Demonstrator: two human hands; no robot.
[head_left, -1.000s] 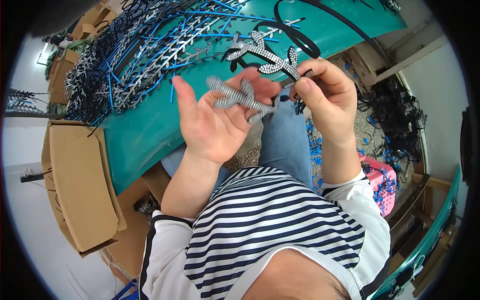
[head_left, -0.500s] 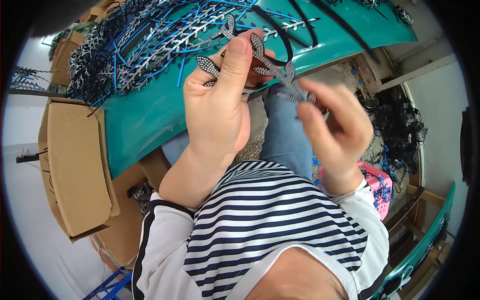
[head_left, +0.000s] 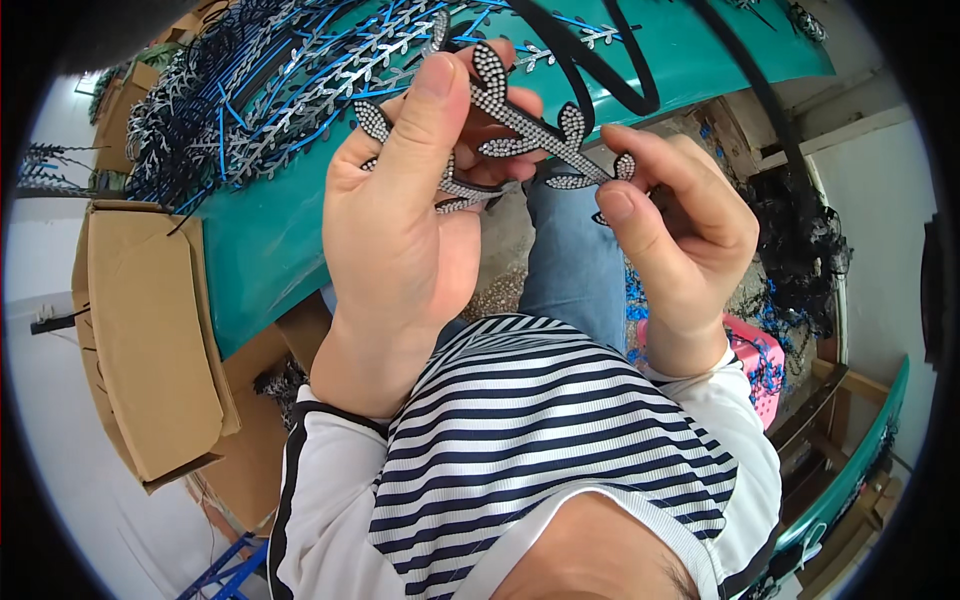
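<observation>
Between my hands stretches a rhinestone leaf-shaped trim (head_left: 545,135) with a black backing, like a leafy vine. My left hand (head_left: 405,200) is closed round one length of it, thumb pressed on top, with leaves poking out on both sides. Thumb and fingers of my right hand (head_left: 685,225) pinch the tip of the vine at its end leaves. A black ribbon (head_left: 600,80) loops up beyond my hands; where it joins the trim is hidden.
On the green-covered table (head_left: 270,270) lies a large heap of similar leafy trims with blue strips (head_left: 220,130). An open cardboard box (head_left: 150,340) stands at the left. A pink basket (head_left: 755,370) with blue and black scraps sits on the floor at the right.
My left hand has shifted a little left, and the trim between my hands has turned its stones into clear view. My right hand, blurred before, now holds steadier at the tip.
</observation>
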